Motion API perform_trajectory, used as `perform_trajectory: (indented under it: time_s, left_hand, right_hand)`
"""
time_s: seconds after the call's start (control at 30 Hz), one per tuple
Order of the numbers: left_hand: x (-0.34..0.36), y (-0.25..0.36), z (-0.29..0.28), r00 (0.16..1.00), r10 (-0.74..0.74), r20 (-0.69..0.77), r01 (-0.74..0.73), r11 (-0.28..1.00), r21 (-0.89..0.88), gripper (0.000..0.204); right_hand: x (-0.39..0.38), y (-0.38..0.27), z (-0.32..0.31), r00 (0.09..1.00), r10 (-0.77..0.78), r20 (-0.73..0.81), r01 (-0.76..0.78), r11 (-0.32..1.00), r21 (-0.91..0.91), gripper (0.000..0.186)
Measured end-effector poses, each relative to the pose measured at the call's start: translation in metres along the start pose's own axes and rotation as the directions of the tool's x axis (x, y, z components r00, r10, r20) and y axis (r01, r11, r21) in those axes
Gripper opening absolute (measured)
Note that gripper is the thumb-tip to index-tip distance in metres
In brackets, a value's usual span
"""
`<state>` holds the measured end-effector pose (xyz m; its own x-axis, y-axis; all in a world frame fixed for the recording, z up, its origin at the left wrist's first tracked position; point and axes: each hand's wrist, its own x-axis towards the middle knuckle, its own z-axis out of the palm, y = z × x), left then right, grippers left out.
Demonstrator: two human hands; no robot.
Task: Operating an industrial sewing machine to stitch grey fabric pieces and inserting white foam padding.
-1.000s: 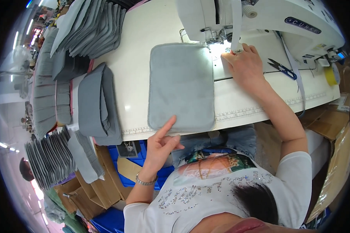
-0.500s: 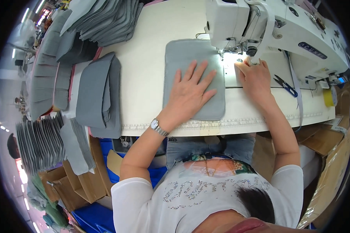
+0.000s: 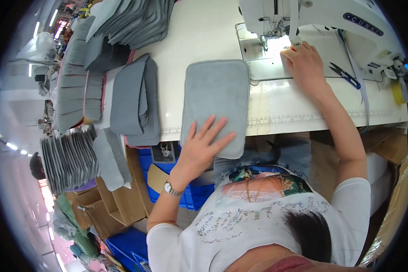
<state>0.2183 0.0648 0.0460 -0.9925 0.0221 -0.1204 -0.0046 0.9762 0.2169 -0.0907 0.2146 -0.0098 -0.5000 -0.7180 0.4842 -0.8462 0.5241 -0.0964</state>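
Note:
A grey rounded-corner fabric panel (image 3: 216,86) lies on the white table, its near end reaching past the table's front edge. My left hand (image 3: 200,147) rests on that near end, fingers spread flat. At the white sewing machine (image 3: 324,18), my right hand (image 3: 306,65) is beside the lit needle area, fingers curled together at the machine head. Whatever they pinch, if anything, is too small to make out. Dark blue thread snips (image 3: 345,76) lie to the right of this hand.
Folded grey panels (image 3: 130,102) lie on the table's left part, with a tall stack of panels (image 3: 133,22) behind them. More bundled panels (image 3: 70,161) stand farther left. Below are cardboard boxes (image 3: 120,199) and a blue bin (image 3: 197,197). Yellow tape (image 3: 398,91) hangs at the right.
The grey panel has come away from the needle area toward me, over the front edge, with my left hand on it. My right hand stays at the machine. The view has shifted somewhat.

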Motion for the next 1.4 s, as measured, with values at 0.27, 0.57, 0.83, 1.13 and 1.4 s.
perform_trajectory:
  time_s: [0.27, 0.57, 0.83, 1.13, 1.4]
  left_hand:
    - [-0.035, -0.036, -0.018, 0.367, -0.852, -0.374, -0.378, 0.230, -0.897, 0.054]
    - [-0.047, -0.063, 0.026, 0.382, -0.714, -0.586, 0.253, 0.691, -0.677, 0.045]
    - [-0.074, -0.073, 0.037, 0.375, -0.584, -0.720, 0.368, 0.807, -0.463, 0.021]
    - [-0.086, -0.071, 0.034, 0.276, -0.627, -0.728, 0.337, 0.773, -0.538, 0.019]
    - [-0.057, -0.042, 0.000, 0.320, -0.560, -0.765, 0.227, 0.829, -0.512, 0.021]
  right_hand:
    - [-0.003, 0.001, -0.001, 1.000, 0.018, 0.016, -0.018, 1.000, 0.009, 0.007]
    - [-0.003, 0.004, 0.002, 1.000, -0.024, -0.019, 0.025, 0.997, 0.071, 0.007]
    - [0.001, 0.010, 0.010, 0.997, -0.059, -0.042, 0.062, 0.995, 0.080, 0.008]
    - [0.005, 0.031, 0.017, 0.994, -0.059, 0.090, 0.057, 0.998, 0.023, 0.018]
    - [0.002, 0.040, 0.026, 0.995, -0.075, 0.071, 0.075, 0.997, 0.007, 0.019]
